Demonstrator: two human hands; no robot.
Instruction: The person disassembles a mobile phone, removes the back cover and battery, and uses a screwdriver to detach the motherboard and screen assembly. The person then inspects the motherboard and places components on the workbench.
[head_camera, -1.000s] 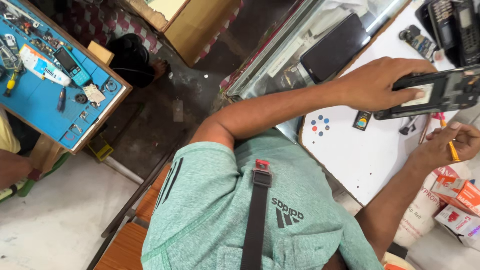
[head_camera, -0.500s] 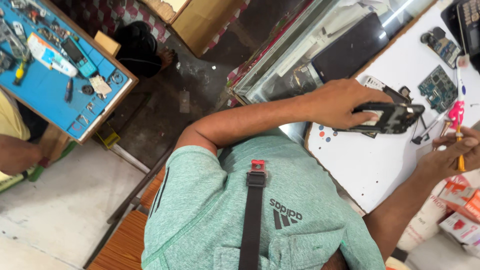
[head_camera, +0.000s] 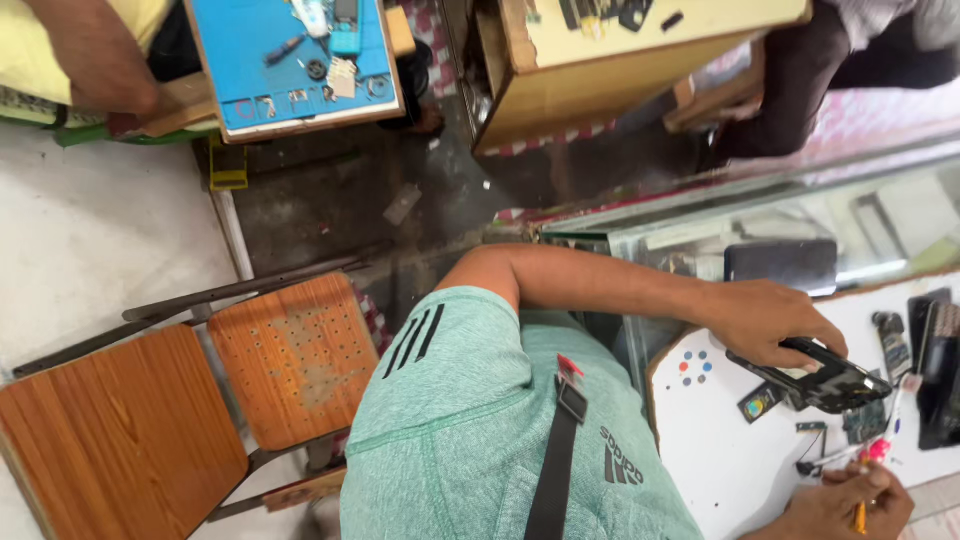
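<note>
Left hand (head_camera: 770, 322) grips one opened black phone (head_camera: 825, 378) above the white table (head_camera: 730, 470); right hand (head_camera: 845, 505) pinches one thin yellow-tipped tool (head_camera: 862, 500).

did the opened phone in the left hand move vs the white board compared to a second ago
Yes. The left hand has brought the opened phone down toward the person, from the white board's far edge to over its middle.
</note>
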